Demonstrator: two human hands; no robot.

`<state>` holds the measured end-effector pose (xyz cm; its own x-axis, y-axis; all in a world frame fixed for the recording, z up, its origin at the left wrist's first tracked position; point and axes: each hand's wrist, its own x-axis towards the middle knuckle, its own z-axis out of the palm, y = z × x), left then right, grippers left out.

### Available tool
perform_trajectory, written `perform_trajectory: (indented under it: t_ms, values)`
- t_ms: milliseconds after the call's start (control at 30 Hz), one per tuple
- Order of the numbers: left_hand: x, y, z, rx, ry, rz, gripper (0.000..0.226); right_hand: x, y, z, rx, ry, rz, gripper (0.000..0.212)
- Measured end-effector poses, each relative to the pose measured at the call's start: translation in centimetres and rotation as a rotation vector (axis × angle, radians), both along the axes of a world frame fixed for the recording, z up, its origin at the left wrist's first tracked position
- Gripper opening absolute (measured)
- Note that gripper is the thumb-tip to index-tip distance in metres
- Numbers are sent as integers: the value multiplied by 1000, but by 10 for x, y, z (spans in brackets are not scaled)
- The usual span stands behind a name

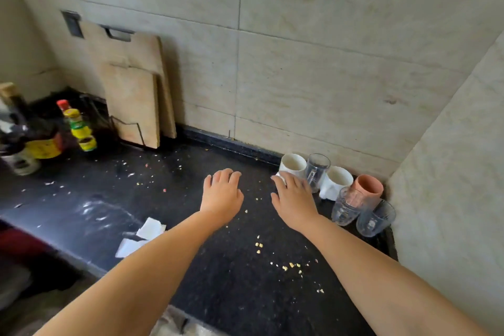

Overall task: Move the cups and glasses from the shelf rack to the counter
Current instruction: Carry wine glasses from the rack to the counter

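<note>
On the black counter [191, 267], in the back right corner, stands a cluster of cups: a white mug [293, 163], a clear glass mug [317, 168], a second white mug [338, 179], a pink cup [366, 188] and two clear glasses [345, 211] [375, 219] leaning toward me. My right hand [294, 199] lies flat with fingers spread, its fingertips against the base and handle of the nearest white mug. My left hand [222, 194] hovers over the counter to the left, fingers loosely curled and holding nothing. The shelf rack is out of view.
Two wooden cutting boards [136, 90] lean on the back wall at left, beside sauce bottles [79, 128]. White paper scraps [144, 234] and crumbs litter the counter. A tiled side wall [450, 172] closes the right side. The counter's front edge runs along the lower left.
</note>
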<state>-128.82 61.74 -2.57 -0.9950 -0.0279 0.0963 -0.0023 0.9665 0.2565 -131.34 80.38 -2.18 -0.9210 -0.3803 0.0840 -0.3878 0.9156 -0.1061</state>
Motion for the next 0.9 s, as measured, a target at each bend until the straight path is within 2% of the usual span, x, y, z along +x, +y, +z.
perform_trajectory:
  t_ms: [233,467,633,900]
  values:
    - [117,-93,-3,38,-24,355,47,55,-116,-7,41,-79,354,46]
    - [252,-179,4,21,17,697,44,140,-236,0,33,-39,709,45]
    - [377,-234,5,2,20,919,42,241,-323,1,-57,22,911,48]
    - [600,-313,9,-44,-25,1146,47,445,-446,-4,-133,47,1111,44]
